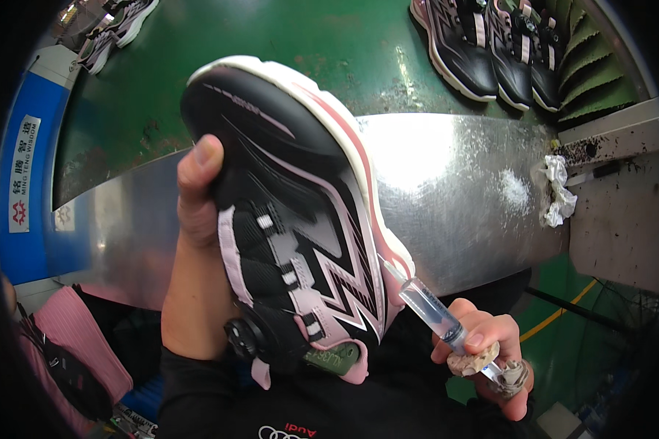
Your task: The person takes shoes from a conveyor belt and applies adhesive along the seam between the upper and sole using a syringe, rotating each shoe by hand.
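Observation:
A black and pink sneaker (293,197) with a white and pink sole is held up in front of me, toe pointing away and its side turned upward. My left hand (200,192) grips it from the left, thumb on the upper near the toe and the fingers hidden behind it. In my right hand (483,340) is a clear syringe (433,314), its flange and plunger end wrapped in dirty whitish material. The syringe's thin tip reaches the seam between sole and upper near the heel. Clear liquid seems to be in the barrel.
Several similar sneakers (458,55) stand at the back right on the green surface (307,36); other shoes (117,36) lie at the far left. A shiny metal plate (461,183) spans the near edge, with crumpled white tissue (559,190) and a dark-handled tool (597,174) at its right.

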